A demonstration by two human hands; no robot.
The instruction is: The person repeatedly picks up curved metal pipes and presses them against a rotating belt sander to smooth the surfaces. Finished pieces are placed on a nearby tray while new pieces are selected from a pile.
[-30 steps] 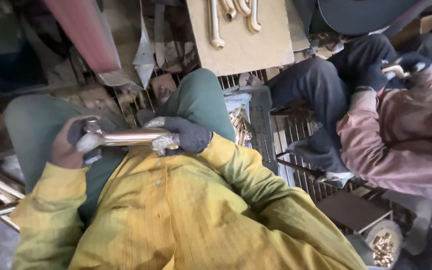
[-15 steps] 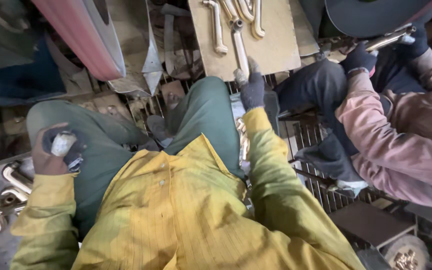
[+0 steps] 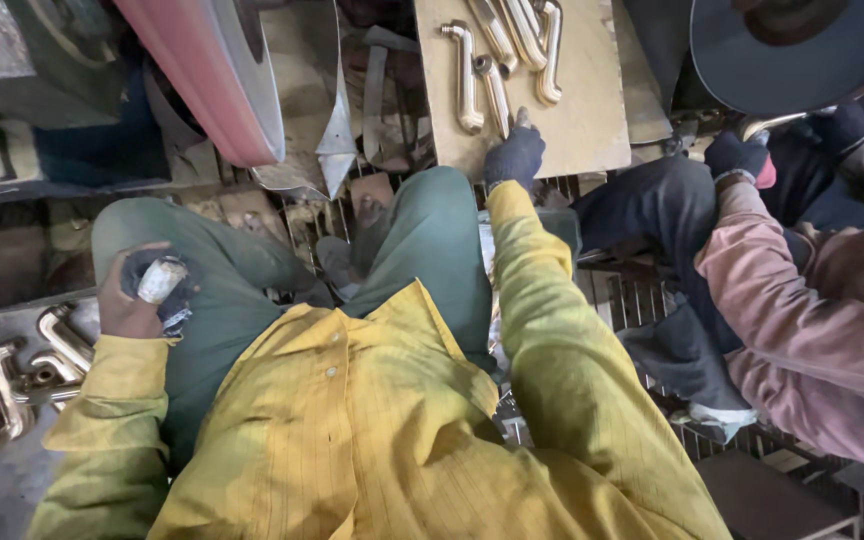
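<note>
From the head view, our gloved right hand point(image 3: 514, 155) rests fingers together on the lower end of a brass pipe point(image 3: 495, 92) lying on the board point(image 3: 592, 120) at upper centre. The pipe's long axis runs up-frame, tilted slightly left, dull gold with a curved top. We count about five such pipes there, though they overlap. Our left hand point(image 3: 137, 295), at mid left, is clamped around a pale cloth wad point(image 3: 160, 280).
</note>
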